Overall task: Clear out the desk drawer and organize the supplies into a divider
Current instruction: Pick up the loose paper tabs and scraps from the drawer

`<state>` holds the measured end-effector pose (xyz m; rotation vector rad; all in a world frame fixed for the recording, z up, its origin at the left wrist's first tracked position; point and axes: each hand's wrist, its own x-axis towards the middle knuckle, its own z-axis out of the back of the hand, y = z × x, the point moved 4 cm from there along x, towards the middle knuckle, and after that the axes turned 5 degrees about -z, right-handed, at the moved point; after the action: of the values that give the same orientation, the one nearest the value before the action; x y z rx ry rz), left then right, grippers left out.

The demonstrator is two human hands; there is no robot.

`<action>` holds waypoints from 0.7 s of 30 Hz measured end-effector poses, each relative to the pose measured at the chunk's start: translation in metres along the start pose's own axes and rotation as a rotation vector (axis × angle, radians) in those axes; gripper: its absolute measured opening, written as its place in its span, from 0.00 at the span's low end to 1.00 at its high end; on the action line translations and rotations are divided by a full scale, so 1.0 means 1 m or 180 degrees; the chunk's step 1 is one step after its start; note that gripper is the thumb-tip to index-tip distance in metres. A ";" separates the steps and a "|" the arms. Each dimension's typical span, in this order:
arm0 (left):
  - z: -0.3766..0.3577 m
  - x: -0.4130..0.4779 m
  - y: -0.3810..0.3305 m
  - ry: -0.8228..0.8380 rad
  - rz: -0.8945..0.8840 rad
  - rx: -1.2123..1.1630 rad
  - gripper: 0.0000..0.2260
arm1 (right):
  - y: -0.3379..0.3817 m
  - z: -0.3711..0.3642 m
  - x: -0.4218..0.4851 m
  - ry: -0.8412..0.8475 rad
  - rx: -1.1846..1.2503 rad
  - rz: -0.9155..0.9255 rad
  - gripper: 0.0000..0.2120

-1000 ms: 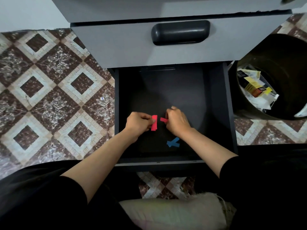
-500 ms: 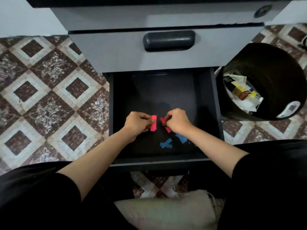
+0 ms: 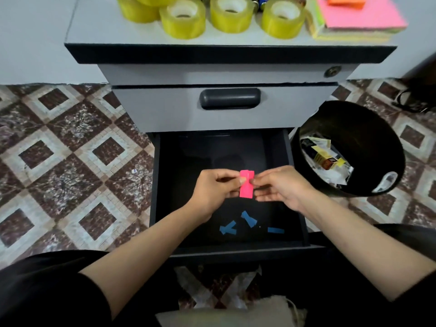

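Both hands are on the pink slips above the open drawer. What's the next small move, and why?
Probably let the left hand take the pink slips alone and send the right hand down for the blue strips. Both hands pinch the pink slips above the drawer, while the blue ones lie loose on its floor near the front.
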<state>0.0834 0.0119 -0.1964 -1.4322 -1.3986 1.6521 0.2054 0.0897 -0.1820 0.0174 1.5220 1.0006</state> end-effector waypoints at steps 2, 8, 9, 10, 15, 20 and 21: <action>0.003 0.003 0.002 -0.0154 0.0032 0.0057 0.06 | 0.001 -0.005 0.003 -0.0039 -0.0088 0.0068 0.03; 0.010 0.010 0.000 -0.0238 0.0055 0.0203 0.06 | 0.011 -0.016 0.010 0.0200 0.0164 0.0030 0.05; 0.011 0.011 0.000 -0.0267 0.0078 0.0209 0.06 | 0.012 -0.016 0.011 0.0228 0.0220 0.0018 0.05; 0.011 0.011 0.000 -0.0297 0.0115 0.0163 0.06 | 0.013 -0.016 0.011 0.0243 0.0265 0.0009 0.05; 0.012 0.014 0.000 -0.0422 0.0211 0.0017 0.03 | 0.017 -0.015 0.012 0.0379 0.0461 0.0056 0.04; 0.018 0.014 -0.003 -0.0601 0.0092 -0.0062 0.02 | 0.020 -0.018 0.011 0.0658 0.0382 0.0107 0.06; 0.018 0.015 -0.003 -0.0630 0.0100 -0.0101 0.02 | 0.021 -0.018 0.010 0.0701 0.0377 0.0123 0.06</action>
<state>0.0615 0.0195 -0.2010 -1.3438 -1.5220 1.8413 0.1774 0.0979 -0.1799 0.0210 1.7872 0.9660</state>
